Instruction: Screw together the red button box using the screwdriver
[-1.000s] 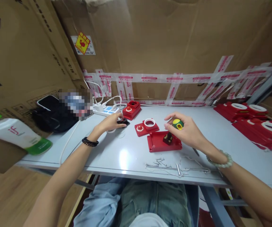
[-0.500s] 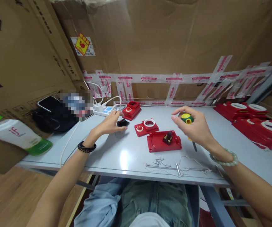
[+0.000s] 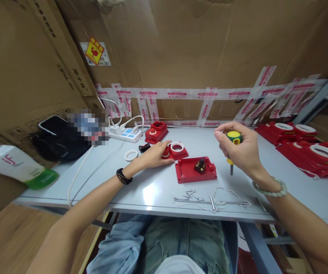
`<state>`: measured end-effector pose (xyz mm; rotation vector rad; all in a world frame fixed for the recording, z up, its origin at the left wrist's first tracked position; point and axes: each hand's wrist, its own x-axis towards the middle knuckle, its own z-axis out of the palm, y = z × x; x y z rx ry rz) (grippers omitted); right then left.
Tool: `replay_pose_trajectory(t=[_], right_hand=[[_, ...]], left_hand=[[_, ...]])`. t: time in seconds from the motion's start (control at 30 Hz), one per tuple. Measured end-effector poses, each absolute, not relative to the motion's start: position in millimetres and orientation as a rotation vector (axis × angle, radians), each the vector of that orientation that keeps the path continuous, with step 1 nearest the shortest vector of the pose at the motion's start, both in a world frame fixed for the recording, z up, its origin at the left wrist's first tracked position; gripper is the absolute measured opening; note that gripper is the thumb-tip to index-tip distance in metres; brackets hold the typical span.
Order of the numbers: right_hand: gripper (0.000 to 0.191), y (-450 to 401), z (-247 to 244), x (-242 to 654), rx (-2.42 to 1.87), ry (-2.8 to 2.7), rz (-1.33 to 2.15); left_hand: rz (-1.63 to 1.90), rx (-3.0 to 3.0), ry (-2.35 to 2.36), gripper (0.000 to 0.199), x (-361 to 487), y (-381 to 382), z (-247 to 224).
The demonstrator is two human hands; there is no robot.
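Note:
My left hand [image 3: 154, 155] lies over the left part of a red cover plate [image 3: 183, 153], its fingers spread. A white ring [image 3: 177, 147] sits on that plate. My right hand [image 3: 242, 150] is raised, wrapped round a yellow-green screwdriver [image 3: 234, 137] whose tip points down. Between the hands is an open red housing [image 3: 186, 172] with a black switch block [image 3: 200, 166] inside. A black part [image 3: 144, 147] and a loose white ring [image 3: 131, 155] rest left of my left hand.
Several screws [image 3: 191, 195] and metal rods [image 3: 212, 203] lie near the front edge. Behind are a red assembled box [image 3: 156, 132] and a power strip [image 3: 128, 134]. Red housings [image 3: 309, 154] stand at right. A bottle [image 3: 21, 163] and a phone [image 3: 52, 125] are at left.
My left hand has moved right, away from the black part and onto the red cover plate, uncovering the loose white ring. My right hand holds the screwdriver more upright. The view has shifted slightly.

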<state>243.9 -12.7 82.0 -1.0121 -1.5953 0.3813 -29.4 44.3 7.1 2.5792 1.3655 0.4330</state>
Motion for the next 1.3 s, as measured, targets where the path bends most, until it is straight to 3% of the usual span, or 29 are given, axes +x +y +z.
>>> replay_pose_trajectory(t=[0.23,0.4,0.57,0.7,0.87,1.1,1.3], right_hand=[[0.018,-8,78,243,-1.072,-1.747,0.288],[0.040,-3,79,243,-1.179,-1.730,0.788],[0.055,-5,87,250,-0.964,-1.627,1.437],[0.076,-8,87,256,-0.812,-1.662,1.760],[0.063,-9,79,256,-0.516,-1.650,1.800],[0.075,-5,68,245,-0.348,-1.567,1.948],[0.049,-13,78,241,-0.481,-1.472,1.739]], left_hand=[[1.003,2.491,1.214,0.071,-27,22,31],[1.282,2.637,0.869,0.069,4,-4,48],[1.456,2.718,0.586,0.071,24,-10,51],[1.516,2.708,0.406,0.074,32,-7,51],[1.577,2.650,0.308,0.071,38,-1,48],[1.690,2.522,0.288,0.070,41,4,37],[1.703,2.706,0.366,0.073,38,0,39]])
